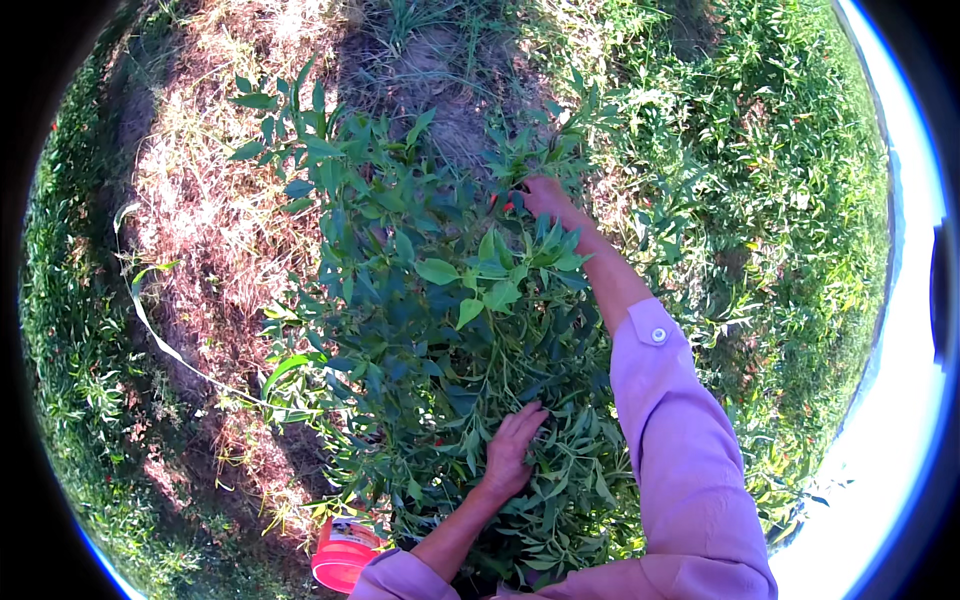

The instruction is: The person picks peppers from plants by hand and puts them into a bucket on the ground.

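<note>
Leafy green pepper plants (420, 300) fill the middle of the view. My right hand (544, 199) reaches into the far side of the foliage, its fingers bent beside small red peppers (508, 205); whether it grips one is hidden. Nearer to me, my left hand (513, 448) lies against the leaves with its fingers extended and nothing visible in it. A red plastic bucket (345, 559) with a label stands at the bottom left, by my left sleeve.
Dry grass and bare soil (217, 187) form a strip on the left. More rows of green plants (795, 225) with scattered red fruit run along the right and far left. A long pale grass blade (161, 341) arches at left.
</note>
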A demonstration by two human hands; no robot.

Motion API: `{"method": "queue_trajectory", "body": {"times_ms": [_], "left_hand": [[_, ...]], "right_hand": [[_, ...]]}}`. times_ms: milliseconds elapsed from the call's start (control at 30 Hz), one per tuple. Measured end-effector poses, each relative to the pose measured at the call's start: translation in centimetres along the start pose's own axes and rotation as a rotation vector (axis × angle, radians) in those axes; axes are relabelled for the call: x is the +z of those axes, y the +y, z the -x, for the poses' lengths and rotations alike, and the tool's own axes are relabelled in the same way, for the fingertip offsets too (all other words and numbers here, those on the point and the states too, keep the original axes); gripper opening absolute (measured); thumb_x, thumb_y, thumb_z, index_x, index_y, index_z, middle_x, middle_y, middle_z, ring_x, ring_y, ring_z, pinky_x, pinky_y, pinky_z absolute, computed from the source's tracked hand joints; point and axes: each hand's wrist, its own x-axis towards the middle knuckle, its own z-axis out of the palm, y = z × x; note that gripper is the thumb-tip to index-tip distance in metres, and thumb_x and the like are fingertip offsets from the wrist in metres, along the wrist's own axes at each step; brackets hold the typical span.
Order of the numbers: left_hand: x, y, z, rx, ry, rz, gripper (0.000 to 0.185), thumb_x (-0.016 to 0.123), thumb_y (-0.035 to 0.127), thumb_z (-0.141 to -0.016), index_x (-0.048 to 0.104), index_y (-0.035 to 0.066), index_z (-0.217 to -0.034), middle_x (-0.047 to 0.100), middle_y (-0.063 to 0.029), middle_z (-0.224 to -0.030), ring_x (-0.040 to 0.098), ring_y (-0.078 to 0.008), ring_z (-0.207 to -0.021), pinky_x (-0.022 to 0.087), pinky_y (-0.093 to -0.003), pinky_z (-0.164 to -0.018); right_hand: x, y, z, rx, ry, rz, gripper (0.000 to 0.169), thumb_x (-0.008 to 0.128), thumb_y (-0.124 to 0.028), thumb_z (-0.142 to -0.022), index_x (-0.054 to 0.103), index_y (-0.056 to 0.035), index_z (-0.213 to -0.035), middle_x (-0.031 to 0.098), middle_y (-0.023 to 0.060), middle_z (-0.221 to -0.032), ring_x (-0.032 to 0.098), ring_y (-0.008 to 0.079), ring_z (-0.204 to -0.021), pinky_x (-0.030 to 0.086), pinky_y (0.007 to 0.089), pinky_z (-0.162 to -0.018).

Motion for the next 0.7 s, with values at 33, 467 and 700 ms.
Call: {"method": "queue_trajectory", "body": {"times_ms": [33,467,700], "left_hand": [[0.1,-0.2,0.1,0.002,0.002,0.000,0.068,0.060,-0.012,-0.054,0.050,0.006,-0.119,0.049,-0.0131,-0.127,0.051,-0.0345,-0.104,0.046,-0.0377,-0.087],[0.2,0.0,0.1,-0.015,0.028,0.031,0.067,0.058,-0.014,-0.055,0.051,0.007,-0.118,0.050,-0.0139,-0.125,0.051,-0.0349,-0.103,0.046,-0.0374,-0.086],[0.0,0.0,0.1,0.002,0.018,0.023,0.071,0.056,-0.015,-0.052,0.050,0.007,-0.119,0.048,-0.0125,-0.127,0.051,-0.0345,-0.103,0.047,-0.0376,-0.085]], "right_hand": [[0.2,-0.5,0.0,-0.003,0.015,0.026,0.032,0.058,-0.031,-0.080,0.064,-0.0054,-0.099,0.063,0.0189,-0.097,0.059,0.0366,-0.090,0.047,0.0416,-0.079],[2.2,0.2,2.2,0.359,0.070,-1.120,0.018,0.055,-0.023,-0.086,0.054,-0.0080,-0.075,0.046,-0.0021,-0.059,0.037,0.0066,-0.045,0.026,0.0219,-0.039],[1.9,0.3,3.1,0.218,0.150,-0.938,0.017,0.056,-0.020,-0.083,0.057,-0.0044,-0.076,0.051,-0.0005,-0.062,0.042,0.0071,-0.048,0.031,0.0239,-0.043]]}}
